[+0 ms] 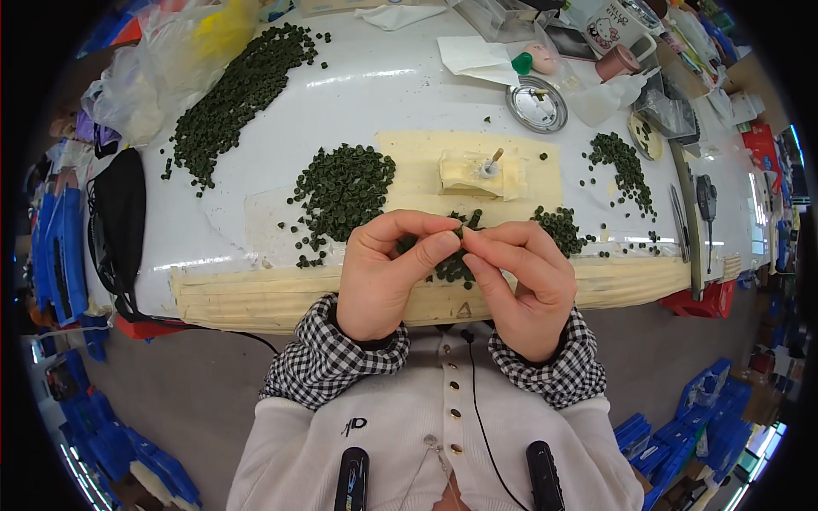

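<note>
My left hand [379,277] and my right hand [532,294] meet over the near edge of the table, thumbs and forefingers pinched together. Between the fingertips is a small dark green piece [460,231], mostly covered, so its shape is hard to make out. Beneath the hands lies a small heap of dark green pieces [456,268], partly hidden. A larger heap of the same kind [345,192] is just left of my left hand, and a smaller one [558,230] is beside my right. Beyond the fingers, a tape-wrapped block [460,176] holds a short upright peg [496,157].
A long green heap [247,89] and plastic bags [136,85] lie far left, near a black cloth item [118,230]. At right are another heap [622,162], tweezers [679,221], a screwdriver-like tool [706,200], a round metal dish [530,106] and a mug [607,34].
</note>
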Demonstrator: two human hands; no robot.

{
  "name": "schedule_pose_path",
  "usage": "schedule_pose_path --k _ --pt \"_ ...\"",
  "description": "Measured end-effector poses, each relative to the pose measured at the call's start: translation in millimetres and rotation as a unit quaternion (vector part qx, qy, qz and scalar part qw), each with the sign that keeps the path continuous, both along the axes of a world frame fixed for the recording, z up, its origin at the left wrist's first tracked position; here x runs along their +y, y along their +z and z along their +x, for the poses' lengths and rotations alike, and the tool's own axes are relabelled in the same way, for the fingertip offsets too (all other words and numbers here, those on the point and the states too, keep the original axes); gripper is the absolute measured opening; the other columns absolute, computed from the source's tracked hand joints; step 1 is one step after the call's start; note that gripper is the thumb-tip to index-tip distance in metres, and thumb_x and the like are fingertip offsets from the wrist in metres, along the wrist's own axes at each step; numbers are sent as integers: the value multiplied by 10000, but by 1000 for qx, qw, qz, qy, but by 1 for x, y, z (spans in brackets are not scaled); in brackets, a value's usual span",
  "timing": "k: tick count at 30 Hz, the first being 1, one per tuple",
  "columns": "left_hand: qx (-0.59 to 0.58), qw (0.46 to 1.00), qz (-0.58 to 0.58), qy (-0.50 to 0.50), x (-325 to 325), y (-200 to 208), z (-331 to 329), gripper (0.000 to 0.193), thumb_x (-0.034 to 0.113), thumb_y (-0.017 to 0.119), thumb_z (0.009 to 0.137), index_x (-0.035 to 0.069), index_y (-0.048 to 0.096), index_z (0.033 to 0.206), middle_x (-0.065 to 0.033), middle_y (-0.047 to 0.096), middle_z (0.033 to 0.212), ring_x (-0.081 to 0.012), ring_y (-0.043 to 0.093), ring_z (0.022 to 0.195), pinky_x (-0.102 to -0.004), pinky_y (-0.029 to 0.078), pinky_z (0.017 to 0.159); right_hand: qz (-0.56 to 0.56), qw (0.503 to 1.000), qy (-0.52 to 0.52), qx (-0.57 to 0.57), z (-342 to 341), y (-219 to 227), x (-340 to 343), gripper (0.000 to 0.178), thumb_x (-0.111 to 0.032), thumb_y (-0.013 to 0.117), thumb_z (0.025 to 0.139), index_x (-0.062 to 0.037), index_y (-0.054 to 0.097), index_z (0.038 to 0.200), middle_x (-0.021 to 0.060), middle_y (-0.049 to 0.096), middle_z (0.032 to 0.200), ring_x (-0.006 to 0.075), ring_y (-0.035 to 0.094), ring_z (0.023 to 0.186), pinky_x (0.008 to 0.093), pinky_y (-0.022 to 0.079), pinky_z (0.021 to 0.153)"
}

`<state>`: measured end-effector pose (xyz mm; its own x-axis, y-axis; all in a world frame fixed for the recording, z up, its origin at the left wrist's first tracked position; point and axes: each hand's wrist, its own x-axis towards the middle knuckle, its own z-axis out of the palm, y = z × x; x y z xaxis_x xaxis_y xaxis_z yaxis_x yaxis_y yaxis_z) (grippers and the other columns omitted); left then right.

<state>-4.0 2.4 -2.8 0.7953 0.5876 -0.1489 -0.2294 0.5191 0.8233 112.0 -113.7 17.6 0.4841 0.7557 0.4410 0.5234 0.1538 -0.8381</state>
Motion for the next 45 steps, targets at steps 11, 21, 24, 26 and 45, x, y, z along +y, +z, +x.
schedule_pose_path --k 11,21,24,26,45 --pt "-13 988 153 10 -1 3 1 202 -12 647 843 -2 670 1044 -32 655 856 -46 545 742 -183 427 664 19 1000 -3 13 1 -3 -3 293 89 673 757 -3 677 1036 100 627 923 159 610 785 236 497 678" --pt "36 975 214 47 -1 1 -1 231 -16 700 785 34 697 1010 76 370 608 -24 331 572 -171 297 530 10 1000 11 15 1 -2 -2 287 80 678 757 -2 680 1032 103 629 920 160 609 779 237 498 673" --pt "51 958 274 72 -1 2 -1 224 -24 707 768 40 710 983 68 359 591 -34 330 559 -182 289 518 15 1000 10 13 1 -3 -1 287 80 678 756 -3 681 1030 105 630 915 161 609 774 236 496 667" --pt "62 941 323 84 0 4 -1 231 -29 712 756 44 715 975 61 351 583 -41 329 552 -190 285 512 16 1000 8 8 1 -4 -1 288 81 679 754 -5 683 1029 104 630 911 163 609 770 235 494 660" --pt "68 931 350 77 0 5 -3 225 -22 715 756 42 715 972 48 353 583 -41 321 539 -198 272 498 -5 998 36 -50 6 -1 -4 308 84 663 777 -17 673 1068 112 620 945 154 618 770 222 514 639"
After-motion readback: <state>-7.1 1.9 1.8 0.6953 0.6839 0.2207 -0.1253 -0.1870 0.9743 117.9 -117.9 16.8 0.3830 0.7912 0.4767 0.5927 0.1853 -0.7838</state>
